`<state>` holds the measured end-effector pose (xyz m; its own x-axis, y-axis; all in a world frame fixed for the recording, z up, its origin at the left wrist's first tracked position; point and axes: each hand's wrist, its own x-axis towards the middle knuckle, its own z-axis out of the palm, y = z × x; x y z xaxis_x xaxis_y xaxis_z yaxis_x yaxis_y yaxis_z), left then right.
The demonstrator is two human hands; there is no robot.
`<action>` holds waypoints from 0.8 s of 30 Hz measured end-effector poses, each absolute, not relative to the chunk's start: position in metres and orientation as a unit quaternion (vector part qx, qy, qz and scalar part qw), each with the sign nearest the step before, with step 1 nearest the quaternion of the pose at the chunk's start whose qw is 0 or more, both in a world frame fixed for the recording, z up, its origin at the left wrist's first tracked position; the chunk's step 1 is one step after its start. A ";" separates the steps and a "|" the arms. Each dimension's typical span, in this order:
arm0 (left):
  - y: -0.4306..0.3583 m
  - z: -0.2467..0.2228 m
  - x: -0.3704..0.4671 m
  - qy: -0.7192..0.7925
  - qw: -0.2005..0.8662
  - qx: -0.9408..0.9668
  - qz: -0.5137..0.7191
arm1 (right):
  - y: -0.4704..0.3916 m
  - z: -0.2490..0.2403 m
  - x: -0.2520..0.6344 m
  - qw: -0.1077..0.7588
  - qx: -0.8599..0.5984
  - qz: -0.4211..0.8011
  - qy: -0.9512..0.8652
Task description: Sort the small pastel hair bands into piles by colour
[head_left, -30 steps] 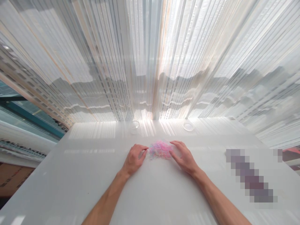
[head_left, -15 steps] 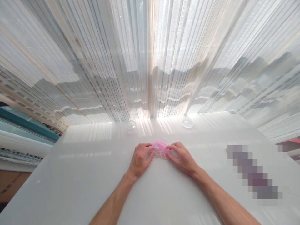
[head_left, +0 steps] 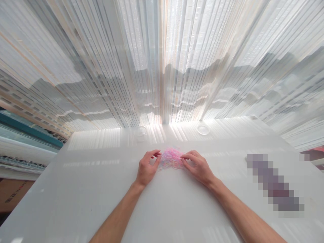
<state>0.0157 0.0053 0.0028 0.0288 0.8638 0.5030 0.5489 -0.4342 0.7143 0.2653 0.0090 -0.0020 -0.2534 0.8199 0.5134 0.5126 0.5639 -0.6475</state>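
A small loose heap of thin pink and pale, shiny strands (head_left: 171, 158) lies on the white table, between my two hands. At its left edge is my left hand (head_left: 148, 167), thumb and fingers curved and a little apart, with nothing seen held between them. My right hand (head_left: 198, 167) is at the heap's right edge, thumb and forefinger brought together in a pinch on some pink strands. Exactly what the strands are made of cannot be told.
Two clear round dishes, a left one (head_left: 142, 131) and a right one (head_left: 203, 130), stand at the table's (head_left: 162, 209) back edge. A blurred-out long object (head_left: 274, 184) lies at right. Behind hangs translucent striped sheeting (head_left: 177, 50). A cardboard box (head_left: 14, 194) is at lower left.
My left hand has moved left, away from the heap's middle, and its fingers have come off the strands. The heap looks wider and fuller. The right hand has barely shifted.
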 end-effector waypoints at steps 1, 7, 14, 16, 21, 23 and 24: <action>0.006 0.002 0.016 0.508 0.169 0.693 0.483 | 0.009 -0.002 0.265 0.435 -0.431 0.176 -0.771; 0.008 0.001 0.016 0.511 0.181 0.680 0.493 | 0.007 0.002 0.263 0.452 -0.425 0.169 -0.766; -0.008 0.010 0.020 0.444 0.170 0.730 0.491 | -0.007 0.009 0.250 0.462 -0.384 0.165 -0.782; -0.015 0.012 0.023 0.419 0.175 0.746 0.487 | -0.011 0.009 0.247 0.461 -0.363 0.165 -0.793; -0.021 0.012 0.029 0.394 0.194 0.763 0.474 | -0.016 0.011 0.240 0.457 -0.329 0.169 -0.809; -0.020 0.011 0.030 0.388 0.200 0.767 0.469 | -0.017 0.011 0.239 0.463 -0.329 0.167 -0.806; -0.020 0.011 0.030 0.385 0.200 0.770 0.468 | -0.016 0.011 0.239 0.467 -0.331 0.166 -0.803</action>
